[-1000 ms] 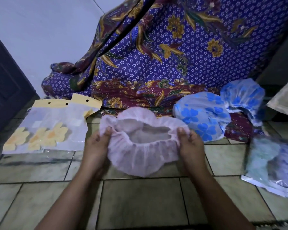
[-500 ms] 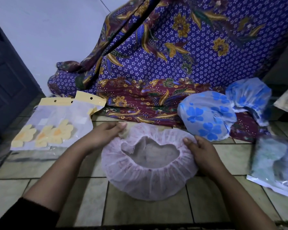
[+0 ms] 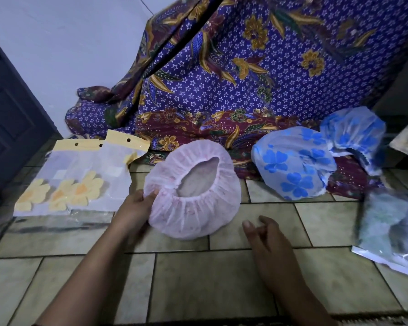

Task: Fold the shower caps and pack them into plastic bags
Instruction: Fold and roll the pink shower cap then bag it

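The pale pink gathered plastic shower cap lies opening-up on the tiled floor, its left rim pinched by the left hand. The right hand hangs loose-fingered nearby, holding nothing. Best press it flat, then fold elastic edge to edge. Half a second ago both hands held the rim; the right has let go.

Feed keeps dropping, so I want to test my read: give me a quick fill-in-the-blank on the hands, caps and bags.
The left hand grips the pink shower cap, whose opening faces ____.
The right hand holds ____.
The two other loose caps carry ____ flowers.
The yellow-topped plastic bags lie on the pink cap's ____ side.
Missing words: up; nothing; blue; left.
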